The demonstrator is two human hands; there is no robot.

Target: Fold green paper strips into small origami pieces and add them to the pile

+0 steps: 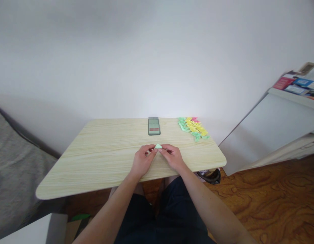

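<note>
Between my two hands is a small piece of pale green folded paper, with a pointed top facing away from me. My left hand pinches its left corner between thumb and fingers. On the opposite corner, my right hand has a similar pinch. Both hands are over the wooden table, near its front middle. Farther right lie several folded paper pieces in green, yellow and pink, grouped in overlapping rows. My fingertips cover the lower edge of the held paper.
A phone lies at the table's back edge, its screen blurred. Right of the table stands a white cabinet with books and boxes on top. Grey fabric is at the left, and a dark bag sits below the table's right side.
</note>
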